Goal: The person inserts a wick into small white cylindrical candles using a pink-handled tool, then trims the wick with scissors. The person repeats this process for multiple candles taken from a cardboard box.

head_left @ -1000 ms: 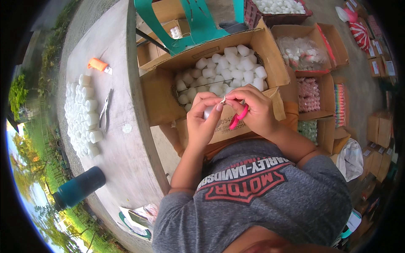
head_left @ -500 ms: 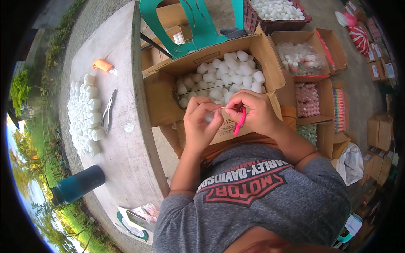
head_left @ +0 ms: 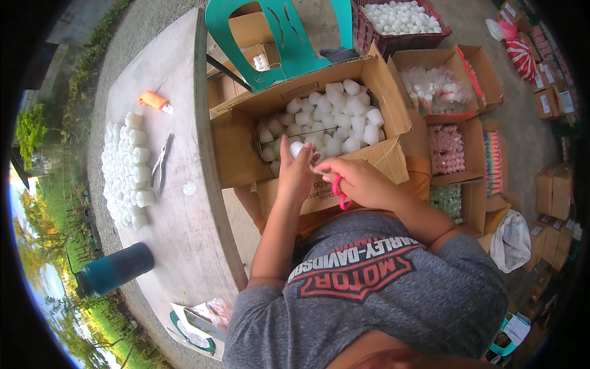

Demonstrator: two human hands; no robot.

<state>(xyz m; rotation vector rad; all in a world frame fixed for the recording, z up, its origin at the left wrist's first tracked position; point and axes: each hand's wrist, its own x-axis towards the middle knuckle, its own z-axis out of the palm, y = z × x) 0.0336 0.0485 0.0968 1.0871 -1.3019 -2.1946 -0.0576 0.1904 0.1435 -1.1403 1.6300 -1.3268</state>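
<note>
Holding a small white plastic cap (head_left: 297, 148) in the left hand (head_left: 297, 175), fingertips pinched round it, right over the near edge of the open cardboard box (head_left: 236, 147) sitting on the lap. Box packed with loads more of the same white caps (head_left: 335, 120), thin wire or string stretched across the top of them. Right hand (head_left: 359, 182) just beside the left, nearly touching, fingers curled shut around pink-handled scissors (head_left: 340, 195), only the pink loop showing below the knuckles, blades hidden so can't tell if open or closed. Both hands meeting above the front flap of the box.

Off to the left, round wooden table (head_left: 184, 246) with a big cluster of white caps stood in rows (head_left: 126, 166), pliers (head_left: 161, 163) lying just beside them, orange-handled tool (head_left: 153, 100) further up, one loose pale disc (head_left: 190, 187) near the table edge. Dark teal bottle (head_left: 114, 269) lying on its side near the bottom, well apart from the rest. Teal plastic chair (head_left: 289, 37) right behind the box. Red crate of white caps (head_left: 399, 18) at the top, more open cartons (head_left: 458, 154) with pink, green and clear bits on the right.
</note>
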